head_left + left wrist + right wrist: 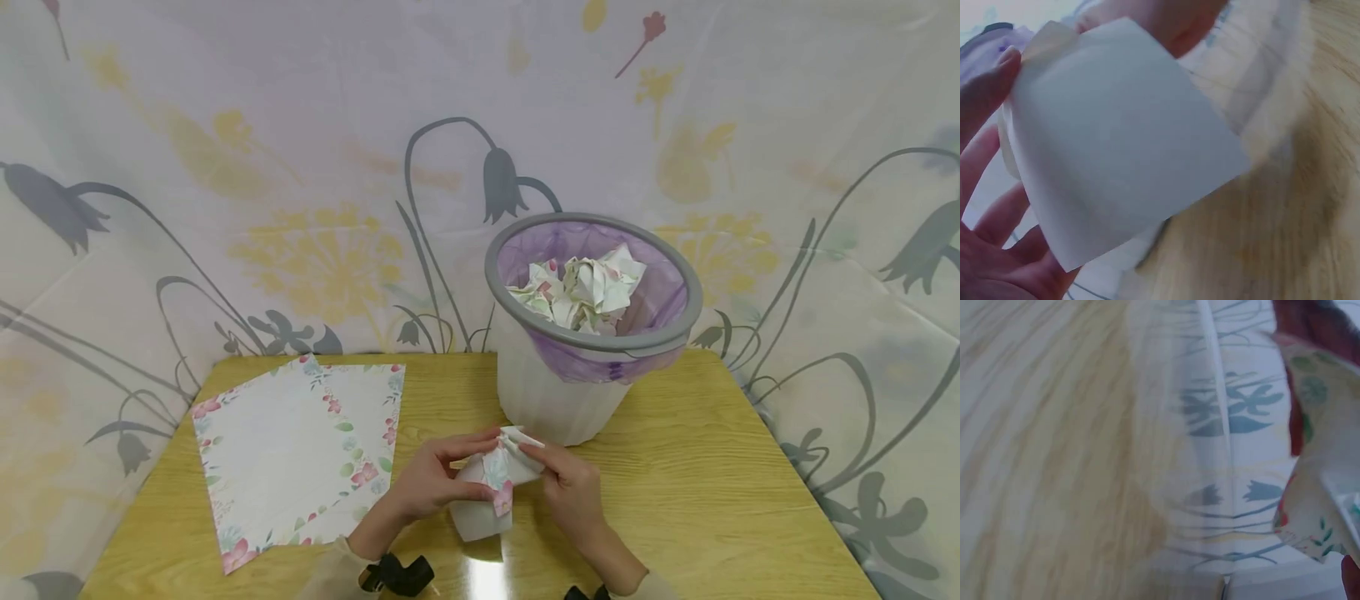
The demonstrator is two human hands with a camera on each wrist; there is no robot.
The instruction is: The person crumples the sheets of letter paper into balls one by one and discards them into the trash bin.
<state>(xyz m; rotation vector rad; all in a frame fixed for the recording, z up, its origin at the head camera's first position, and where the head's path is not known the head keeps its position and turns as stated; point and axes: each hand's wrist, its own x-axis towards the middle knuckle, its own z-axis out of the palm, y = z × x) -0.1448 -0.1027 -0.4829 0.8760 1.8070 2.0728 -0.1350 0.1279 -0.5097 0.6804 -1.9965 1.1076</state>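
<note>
Black wrist mounts (pixel 399 575) and pale sleeves (pixel 333 577) come closest to the head camera, at its bottom edge. Just beyond, the left hand (pixel 426 482) and the right hand (pixel 573 487) both hold a partly folded sheet (pixel 495 477) of floral-bordered paper. It sits between them, over the tabletop (pixel 712 492) and on the near side of the waste bin (pixel 558 412). Of the hands, the left pinches one side, thumb on the near face and fingers behind, as its wrist view bears out; the right pinches the gathered upper edge, though its own wrist view hardly shows the fingers.

By its look, the partly folded sheet will be very light, thin and easily creased, giving way to slight pressure but springing back a little at loose folds. A hard tug could tear it, and its smooth face may slide under dry fingertips. Overlapping layers near the top seem the surest hold; the single lower flap, a weaker one.

Two flat sheets (pixel 277 458) overlap to the left, probably easiest lifted by a corner. Crumpled paper (pixel 600 283) rests in the bin's purple liner (pixel 662 292)
</note>
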